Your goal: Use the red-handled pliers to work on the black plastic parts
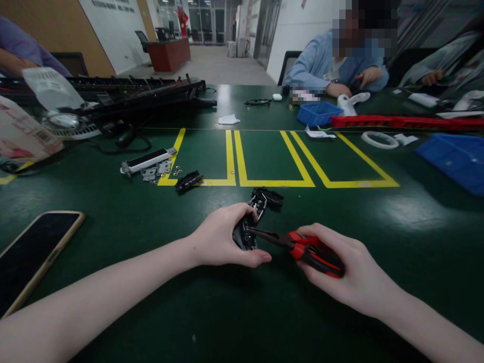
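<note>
My left hand (227, 236) is closed around a black mechanical part (247, 233) with bright metal edges, just above the green table. In my right hand (342, 262) is a pair of needle-nose pliers (302, 247) with red and black handles. The pliers' tips reach onto the held part from the right; whether they grip anything there is too small to tell. Behind my left hand lies another black piece (273, 196), which touches or overlaps the held part. A loose black piece (189, 180) rests farther left, on the yellow tape line.
At left are a white-and-black bar (147, 161), metal plates (157, 170), several small rings (177, 171) and a phone (38, 252). Long black parts (151, 103) lie behind. Blue bins (457, 156) and a tape roll (380, 140) stand right. A person in blue (313, 65) sits opposite.
</note>
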`<action>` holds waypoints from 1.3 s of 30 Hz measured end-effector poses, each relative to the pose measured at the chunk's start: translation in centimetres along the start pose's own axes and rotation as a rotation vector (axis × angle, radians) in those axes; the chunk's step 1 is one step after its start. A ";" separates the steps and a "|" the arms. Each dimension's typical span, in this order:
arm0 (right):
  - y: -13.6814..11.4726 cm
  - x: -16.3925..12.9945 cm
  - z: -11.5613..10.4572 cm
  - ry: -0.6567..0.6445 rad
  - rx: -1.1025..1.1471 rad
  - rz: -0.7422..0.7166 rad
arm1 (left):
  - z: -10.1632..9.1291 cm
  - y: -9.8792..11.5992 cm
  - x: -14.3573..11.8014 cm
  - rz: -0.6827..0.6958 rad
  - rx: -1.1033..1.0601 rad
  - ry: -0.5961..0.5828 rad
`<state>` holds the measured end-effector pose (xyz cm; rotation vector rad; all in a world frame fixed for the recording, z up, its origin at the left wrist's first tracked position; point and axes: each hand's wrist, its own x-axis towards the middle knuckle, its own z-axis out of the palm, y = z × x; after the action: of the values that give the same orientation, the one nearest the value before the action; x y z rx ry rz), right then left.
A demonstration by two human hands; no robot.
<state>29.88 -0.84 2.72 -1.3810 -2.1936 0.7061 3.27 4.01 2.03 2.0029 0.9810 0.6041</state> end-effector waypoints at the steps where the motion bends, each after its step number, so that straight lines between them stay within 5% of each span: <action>1: -0.1 0.0 0.0 -0.012 0.009 0.021 | 0.0 0.0 0.0 0.000 0.002 0.006; 13: -1.2 0.5 -1.0 -0.215 0.014 0.132 | -0.3 0.6 -0.2 -0.059 -0.013 -0.047; 27: 1.5 -0.4 0.7 -0.033 -0.388 -0.180 | -0.5 0.2 0.0 -0.056 -0.039 -0.064; 39: 1.4 0.0 0.3 -0.073 -0.272 -0.123 | -0.5 0.3 -0.1 -0.022 0.053 -0.017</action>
<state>30.58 -0.39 1.61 -1.3494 -2.4809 0.4313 3.06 4.05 2.56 2.0380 1.0174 0.5539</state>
